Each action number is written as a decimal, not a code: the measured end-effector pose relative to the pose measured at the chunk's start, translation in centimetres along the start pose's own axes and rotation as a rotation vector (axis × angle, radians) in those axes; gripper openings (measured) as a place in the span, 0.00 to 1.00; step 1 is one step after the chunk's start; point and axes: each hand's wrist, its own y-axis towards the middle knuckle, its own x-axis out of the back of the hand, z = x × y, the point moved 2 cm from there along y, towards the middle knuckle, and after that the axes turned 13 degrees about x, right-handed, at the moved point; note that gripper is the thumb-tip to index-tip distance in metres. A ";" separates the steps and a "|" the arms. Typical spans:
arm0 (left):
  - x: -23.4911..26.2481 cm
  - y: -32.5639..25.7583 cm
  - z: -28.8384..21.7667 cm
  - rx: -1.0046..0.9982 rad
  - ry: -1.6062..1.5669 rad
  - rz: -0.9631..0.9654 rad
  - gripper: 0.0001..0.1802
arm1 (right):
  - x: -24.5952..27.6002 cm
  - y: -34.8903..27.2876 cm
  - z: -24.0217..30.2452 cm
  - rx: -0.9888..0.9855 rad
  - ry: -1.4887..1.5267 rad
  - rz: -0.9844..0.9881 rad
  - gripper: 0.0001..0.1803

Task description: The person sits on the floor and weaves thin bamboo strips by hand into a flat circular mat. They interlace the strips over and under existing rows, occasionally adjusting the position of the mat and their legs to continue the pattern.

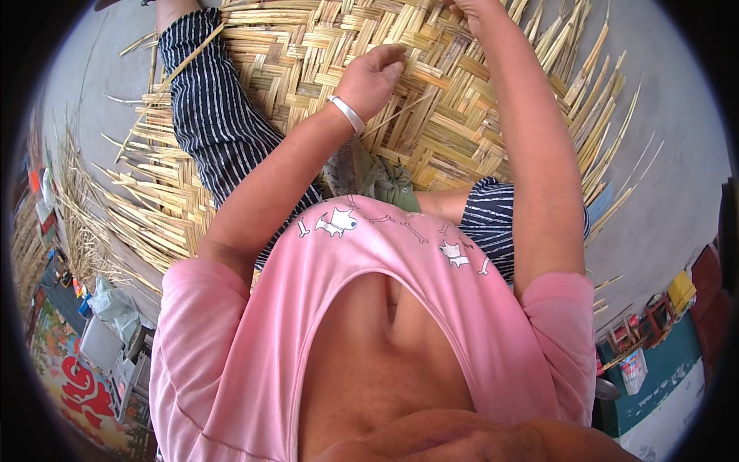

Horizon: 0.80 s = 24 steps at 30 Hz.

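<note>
A large mat of flat, straw-coloured split reed strips lies under my legs, woven in a slanting pattern with loose ends fanning out along its sides. My left hand, a white band on its wrist, rests low over the middle of the weave with its fingers curled in. What those fingers hold, if anything, is hidden. At the upper edge of the view, my right hand is at the far part of the mat, its fingers drawn together and partly cut off. Whatever they grip cannot be made out.
My legs in striped trousers stretch across the mat. Long unwoven reed ends stick out over the grey floor on the right. More loose reeds lie at left. A plastic bag and household items stand behind on the left.
</note>
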 end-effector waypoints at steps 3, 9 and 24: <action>-0.1 0.1 0.4 -0.031 -0.041 0.009 0.25 | 0.2 -0.4 0.5 -0.038 0.013 0.041 0.09; 0.0 0.0 -0.3 -0.018 0.113 -0.061 0.25 | -0.2 -1.0 1.1 0.106 -0.405 0.067 0.03; -0.3 0.8 -0.7 0.249 -0.192 0.129 0.23 | -0.1 -3.0 3.6 0.034 -0.735 0.053 0.11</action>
